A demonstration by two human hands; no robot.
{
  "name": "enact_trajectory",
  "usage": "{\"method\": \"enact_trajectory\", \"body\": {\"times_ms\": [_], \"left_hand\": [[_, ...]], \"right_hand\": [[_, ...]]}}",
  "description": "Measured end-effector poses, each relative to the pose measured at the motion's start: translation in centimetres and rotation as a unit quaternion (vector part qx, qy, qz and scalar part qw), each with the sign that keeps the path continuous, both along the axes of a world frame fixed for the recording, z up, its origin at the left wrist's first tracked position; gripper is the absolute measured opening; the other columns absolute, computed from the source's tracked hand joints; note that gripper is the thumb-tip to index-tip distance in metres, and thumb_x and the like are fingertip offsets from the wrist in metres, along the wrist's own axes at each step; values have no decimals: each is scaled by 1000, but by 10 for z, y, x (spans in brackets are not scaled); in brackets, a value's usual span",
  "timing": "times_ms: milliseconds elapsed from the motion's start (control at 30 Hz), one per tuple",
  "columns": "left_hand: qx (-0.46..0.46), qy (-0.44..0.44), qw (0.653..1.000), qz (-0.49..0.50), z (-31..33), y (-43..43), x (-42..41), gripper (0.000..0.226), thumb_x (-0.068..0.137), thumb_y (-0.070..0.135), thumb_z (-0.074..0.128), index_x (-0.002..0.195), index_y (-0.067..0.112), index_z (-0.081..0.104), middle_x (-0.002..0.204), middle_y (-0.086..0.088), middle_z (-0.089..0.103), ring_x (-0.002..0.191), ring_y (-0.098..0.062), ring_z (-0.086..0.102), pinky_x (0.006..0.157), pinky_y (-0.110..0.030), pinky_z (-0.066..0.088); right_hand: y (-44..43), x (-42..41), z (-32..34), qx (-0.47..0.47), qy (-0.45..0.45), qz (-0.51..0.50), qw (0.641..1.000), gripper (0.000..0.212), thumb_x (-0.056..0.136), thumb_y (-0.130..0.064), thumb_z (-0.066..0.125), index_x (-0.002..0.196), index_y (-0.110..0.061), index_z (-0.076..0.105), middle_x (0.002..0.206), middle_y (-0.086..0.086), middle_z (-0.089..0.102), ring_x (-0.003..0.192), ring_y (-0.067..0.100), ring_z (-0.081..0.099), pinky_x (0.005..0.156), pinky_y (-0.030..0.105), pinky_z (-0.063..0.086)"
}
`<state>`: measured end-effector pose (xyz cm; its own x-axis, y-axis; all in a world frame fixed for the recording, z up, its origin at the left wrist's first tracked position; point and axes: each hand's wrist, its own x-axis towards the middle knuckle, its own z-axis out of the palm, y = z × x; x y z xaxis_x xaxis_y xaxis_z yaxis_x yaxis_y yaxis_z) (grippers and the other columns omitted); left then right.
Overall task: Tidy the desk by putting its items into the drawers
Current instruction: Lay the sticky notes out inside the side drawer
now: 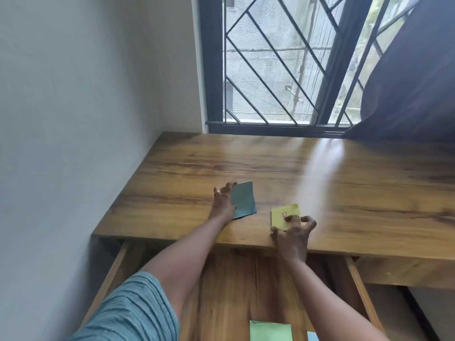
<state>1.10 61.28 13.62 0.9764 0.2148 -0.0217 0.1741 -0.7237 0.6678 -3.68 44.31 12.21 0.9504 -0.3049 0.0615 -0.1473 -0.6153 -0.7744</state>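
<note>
You're gripping with both hands at once, probably to clear two items in one trip. Your left hand is curling round the left edge of the teal booklet, which is lying flat on the desk. Your right hand is clawing the yellow booklet near the front edge, with the fingertips on top and the thumb at its near corner; edge grips suit thin, flat things. Neither is looking lifted yet. The drawer is standing open right below, already holding a green pad and a blue item, so the drop is looking short.
</note>
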Motion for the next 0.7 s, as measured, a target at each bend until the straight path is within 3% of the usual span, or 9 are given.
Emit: {"method": "enact_trajectory", "body": {"times_ms": [267,467,700], "left_hand": [[1,-14,1000,-2,3,26,-98,78,84,2,64,147,31,27,138,-12,48,122,-26,49,102,-32,40],[-12,35,999,36,-13,55,-187,74,88,6,61,147,30,24,133,-12,52,115,-22,54,94,-29,44],[20,135,988,65,-57,92,-247,73,93,6,53,150,33,15,147,-12,38,124,-23,49,96,-31,46]], "right_hand": [[0,-68,-12,49,-36,38,997,24,79,0,69,103,2,66,128,19,35,115,33,48,96,16,29],[27,-137,-30,52,-48,118,991,22,77,-2,73,99,1,67,126,19,39,111,32,52,89,18,37],[58,-194,-60,48,12,200,979,23,77,-1,73,98,-1,66,131,16,38,118,28,49,98,23,42]]}}
